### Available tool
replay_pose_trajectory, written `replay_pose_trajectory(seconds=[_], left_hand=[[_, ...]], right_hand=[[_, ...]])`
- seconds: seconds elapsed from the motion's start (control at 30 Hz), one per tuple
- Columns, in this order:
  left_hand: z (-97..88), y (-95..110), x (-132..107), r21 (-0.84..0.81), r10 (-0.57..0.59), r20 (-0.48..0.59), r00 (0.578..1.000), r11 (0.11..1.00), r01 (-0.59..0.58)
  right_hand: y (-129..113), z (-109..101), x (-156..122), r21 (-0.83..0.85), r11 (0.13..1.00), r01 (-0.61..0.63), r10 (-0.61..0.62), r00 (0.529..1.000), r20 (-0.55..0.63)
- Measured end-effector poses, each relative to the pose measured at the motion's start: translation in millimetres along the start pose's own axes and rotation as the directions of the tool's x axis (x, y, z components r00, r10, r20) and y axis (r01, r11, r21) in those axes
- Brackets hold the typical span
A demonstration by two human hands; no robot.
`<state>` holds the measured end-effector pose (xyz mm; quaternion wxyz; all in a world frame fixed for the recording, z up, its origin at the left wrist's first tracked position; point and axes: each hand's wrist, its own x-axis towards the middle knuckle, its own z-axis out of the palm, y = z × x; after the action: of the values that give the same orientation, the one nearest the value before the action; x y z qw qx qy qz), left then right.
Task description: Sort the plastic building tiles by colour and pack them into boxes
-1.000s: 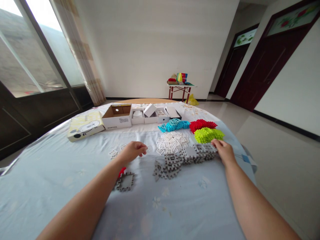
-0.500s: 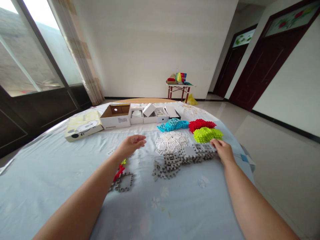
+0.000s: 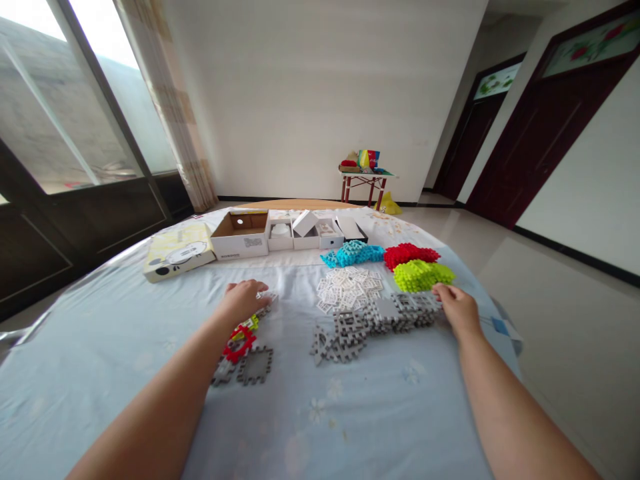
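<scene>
My left hand [image 3: 243, 299] lies palm down on the blue cloth, fingers curled over some white tiles [image 3: 266, 298]. Just below my wrist lie a red piece [image 3: 238, 340], a lime piece [image 3: 251, 323] and a grey frame tile [image 3: 256, 365]. My right hand [image 3: 456, 306] rests at the right end of a row of grey interlocking tiles [image 3: 385, 315], fingers bent against them. Behind that row lie a heap of white tiles [image 3: 350, 289], a lime heap [image 3: 423, 275], a red heap [image 3: 410, 254] and a blue heap [image 3: 355, 253].
At the table's far side stand a yellow flat box [image 3: 176, 250], an open cardboard box [image 3: 241, 235] and several small white boxes [image 3: 310, 230]. The table edge drops to the floor at the right. A small red-legged table [image 3: 366, 180] stands by the far wall.
My left hand rose, then came down on the white tiles to the left of the white heap. My right hand stayed at the grey row. The view shifted slightly.
</scene>
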<state>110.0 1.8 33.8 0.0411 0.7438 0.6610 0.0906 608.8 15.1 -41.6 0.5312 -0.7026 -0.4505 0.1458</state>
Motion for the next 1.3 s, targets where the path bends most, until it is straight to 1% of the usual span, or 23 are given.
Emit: replay_pose_trajectory(seconds=[0.13, 0.27, 0.43, 0.5, 0.6, 0.7, 0.77, 0.87, 0.93, 1.0, 1.07, 1.17, 1.23, 1.3], left_hand=[[4.8, 2, 1, 0.072, 0.014, 0.017, 1.000, 0.997, -0.015], [7.0, 5, 0, 0.094, 0.002, -0.009, 1.000, 0.996, -0.001], [3.8, 9, 0, 0.082, -0.019, -0.037, 0.999, 0.996, 0.022], [1.4, 8, 1, 0.016, -0.026, -0.075, 0.997, 1.000, 0.027], [-2.1, 6, 2, -0.165, -0.045, -0.126, 0.991, 0.986, 0.024], [-3.7, 8, 3, -0.366, -0.095, -0.120, 0.988, 0.930, 0.045], [-3.5, 12, 4, -0.495, -0.105, -0.099, 0.990, 0.868, 0.043], [-1.5, 22, 5, -0.663, -0.099, -0.058, 0.993, 0.747, 0.036], [0.7, 29, 7, -0.723, -0.092, -0.022, 0.996, 0.689, 0.047], [4.2, 37, 10, -0.737, -0.062, 0.012, 0.998, 0.674, 0.050], [8.5, 46, 14, -0.729, -0.010, 0.039, 0.999, 0.683, 0.035], [14.0, 69, 22, -0.722, 0.052, 0.076, 0.996, 0.692, 0.019], [15.2, 88, 28, -0.748, 0.086, 0.092, 0.992, 0.664, 0.012], [14.1, 107, 32, -0.796, 0.138, 0.085, 0.987, 0.605, -0.016]], right_hand=[[1, 0, 0, 0.002, 1.000, 0.023, -0.023, 1.000, 0.017], [5, 2, 1, 0.018, 1.000, 0.017, -0.017, 1.000, 0.021], [5, 2, 0, 0.031, 1.000, -0.004, 0.003, 1.000, 0.018], [4, 2, -1, 0.027, 1.000, -0.009, 0.009, 1.000, 0.019], [2, 1, -1, 0.018, 1.000, -0.004, 0.004, 1.000, 0.021], [1, 1, -1, 0.018, 1.000, 0.009, -0.009, 1.000, 0.022], [1, 2, -1, 0.021, 1.000, 0.016, -0.016, 1.000, 0.027], [3, 3, 0, 0.015, 1.000, 0.015, -0.016, 0.999, 0.033], [3, 3, 1, 0.007, 1.000, 0.013, -0.013, 0.999, 0.039], [2, 4, 0, 0.003, 1.000, 0.021, -0.021, 0.999, 0.046], [1, 4, 0, 0.002, 0.999, 0.036, -0.036, 0.998, 0.052], [0, 4, 0, 0.008, 0.999, 0.047, -0.047, 0.998, 0.052], [0, 4, -1, 0.016, 0.999, 0.043, -0.044, 0.998, 0.053], [0, 4, -1, 0.021, 0.999, 0.038, -0.039, 0.998, 0.055]])
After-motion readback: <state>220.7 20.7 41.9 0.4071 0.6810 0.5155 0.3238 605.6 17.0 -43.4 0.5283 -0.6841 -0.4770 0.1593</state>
